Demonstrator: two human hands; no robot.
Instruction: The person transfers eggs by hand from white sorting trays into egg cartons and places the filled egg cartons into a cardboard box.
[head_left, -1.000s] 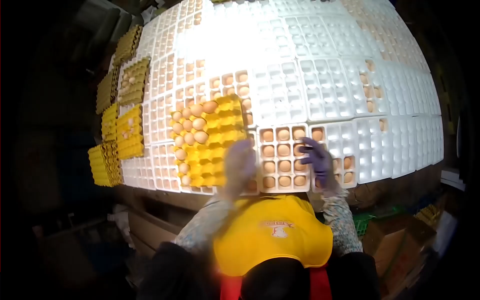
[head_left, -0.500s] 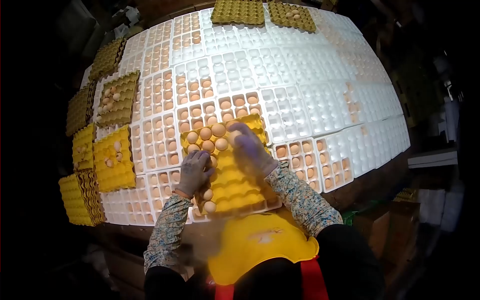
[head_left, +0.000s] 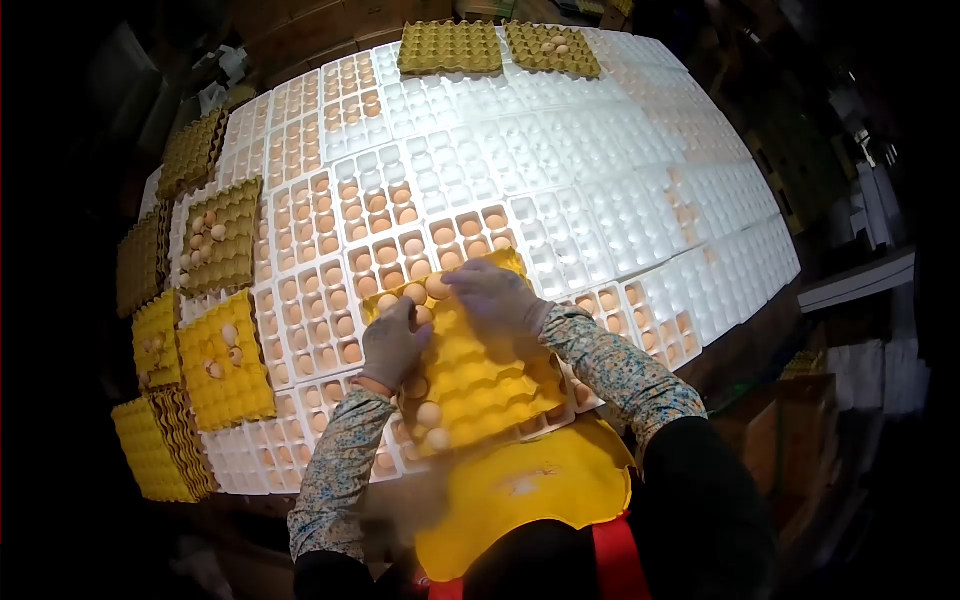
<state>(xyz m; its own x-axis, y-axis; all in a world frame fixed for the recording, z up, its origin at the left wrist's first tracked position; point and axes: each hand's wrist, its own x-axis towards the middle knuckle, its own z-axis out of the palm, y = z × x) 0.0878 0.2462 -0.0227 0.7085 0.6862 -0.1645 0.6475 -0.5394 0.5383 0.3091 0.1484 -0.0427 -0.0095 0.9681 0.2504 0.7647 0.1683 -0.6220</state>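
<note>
A yellow egg tray (head_left: 480,375) lies tilted over white trays in front of me, with brown eggs along its far and left edges. My gloved left hand (head_left: 393,345) is on its left side, thumb and fingers curled around an egg (head_left: 424,315). My gloved right hand (head_left: 495,300) lies over the tray's far part, fingers stretched out, fingertips against an egg (head_left: 438,286) in the far row. Whether anything is under the right palm is hidden. Two more eggs (head_left: 430,414) sit at the tray's near left corner.
White trays (head_left: 560,235) cover the table, several filled with brown eggs. Stacked yellow trays (head_left: 155,445) stand at the left edge, beside a yellow tray (head_left: 235,385) with a few eggs. Olive trays (head_left: 450,48) lie at the back. A cardboard box (head_left: 780,430) is at the right.
The view has shifted, so the table appears lower. My right hand has moved left toward the far row's eggs. An egg formerly visible in the second row no longer shows. The left hand's fingers have curled in.
</note>
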